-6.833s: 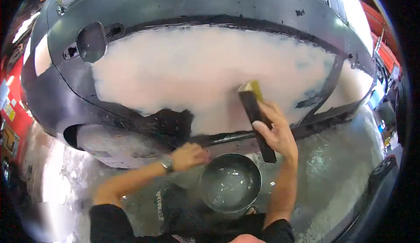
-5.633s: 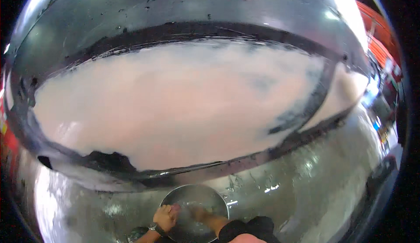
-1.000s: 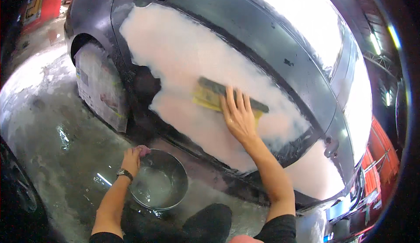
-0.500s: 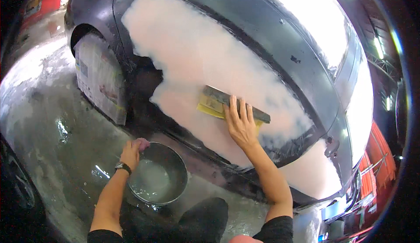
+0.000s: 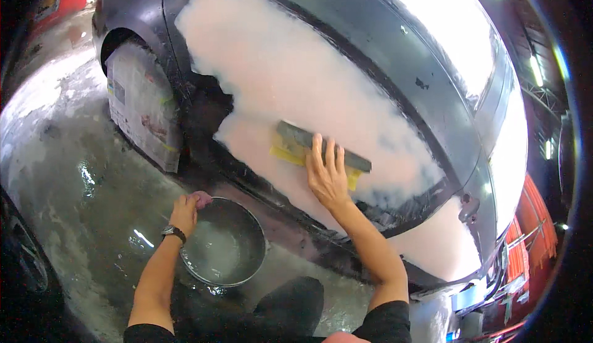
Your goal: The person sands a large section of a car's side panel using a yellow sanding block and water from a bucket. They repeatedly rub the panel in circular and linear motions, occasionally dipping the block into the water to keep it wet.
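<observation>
My right hand [image 5: 328, 182] grips a long dark sanding block [image 5: 295, 135] with yellow sandpaper showing along its lower edge. The block lies flat against a pale pinkish filler patch [image 5: 278, 65] on the side of a dark car [image 5: 395, 52]. Fingers reach over the block's top; the thumb is on its near side. At the lower left, my left hand [image 5: 184, 214] is closed on a crumpled pink cloth or sponge [image 5: 201, 199], whose exact kind I cannot make out. That hand rests by the rim of a round bucket [image 5: 264, 244] holding cloudy water.
A wheel covered with paper sheeting [image 5: 141, 105] stands at the left. Wet grey floor [image 5: 92, 219] spreads below the car. A second pale patch [image 5: 438, 241] covers a panel to the right. Orange-red shutter-like panels [image 5: 532, 225] stand at far right.
The sanding block and my right hand have slid a little to the left along the filler patch. My left hand stays by the bucket with the pink cloth or sponge.
</observation>
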A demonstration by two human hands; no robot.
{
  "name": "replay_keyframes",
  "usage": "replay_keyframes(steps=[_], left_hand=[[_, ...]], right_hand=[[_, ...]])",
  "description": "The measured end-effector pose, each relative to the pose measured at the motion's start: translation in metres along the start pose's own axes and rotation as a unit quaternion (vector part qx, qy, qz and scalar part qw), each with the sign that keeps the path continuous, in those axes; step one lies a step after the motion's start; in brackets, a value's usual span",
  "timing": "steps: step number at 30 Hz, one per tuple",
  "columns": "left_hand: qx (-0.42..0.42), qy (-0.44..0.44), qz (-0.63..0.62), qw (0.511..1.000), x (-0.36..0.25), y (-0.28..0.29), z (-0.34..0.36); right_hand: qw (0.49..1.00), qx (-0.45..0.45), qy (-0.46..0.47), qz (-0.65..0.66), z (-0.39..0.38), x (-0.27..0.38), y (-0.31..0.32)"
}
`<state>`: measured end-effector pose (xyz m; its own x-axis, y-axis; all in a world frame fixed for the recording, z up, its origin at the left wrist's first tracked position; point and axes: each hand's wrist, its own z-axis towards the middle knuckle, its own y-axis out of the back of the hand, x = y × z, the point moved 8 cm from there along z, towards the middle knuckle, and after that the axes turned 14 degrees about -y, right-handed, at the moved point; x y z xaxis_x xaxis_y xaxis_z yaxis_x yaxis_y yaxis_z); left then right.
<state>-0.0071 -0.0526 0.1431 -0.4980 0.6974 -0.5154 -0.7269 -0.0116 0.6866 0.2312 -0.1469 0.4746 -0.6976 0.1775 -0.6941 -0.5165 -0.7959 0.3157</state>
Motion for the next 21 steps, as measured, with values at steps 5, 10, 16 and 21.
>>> replay_keyframes(steps=[5, 10, 16, 21], left_hand=[[0.030, 0.033, -0.006, 0.999, -0.003, 0.007, 0.002], [-0.003, 0.008, 0.007, 1.000, 0.001, 0.011, -0.004], [-0.004, 0.022, 0.011, 1.000, -0.007, 0.013, 0.000], [0.043, 0.043, 0.020, 0.998, -0.006, 0.011, 0.001]], right_hand=[[0.998, -0.027, -0.059, 0.009, 0.157, 0.002, -0.005], [0.996, -0.023, -0.065, 0.055, 0.100, -0.022, -0.005], [0.998, -0.034, -0.057, -0.006, 0.091, -0.051, 0.007], [0.995, -0.049, -0.081, -0.004, 0.182, -0.053, 0.007]])
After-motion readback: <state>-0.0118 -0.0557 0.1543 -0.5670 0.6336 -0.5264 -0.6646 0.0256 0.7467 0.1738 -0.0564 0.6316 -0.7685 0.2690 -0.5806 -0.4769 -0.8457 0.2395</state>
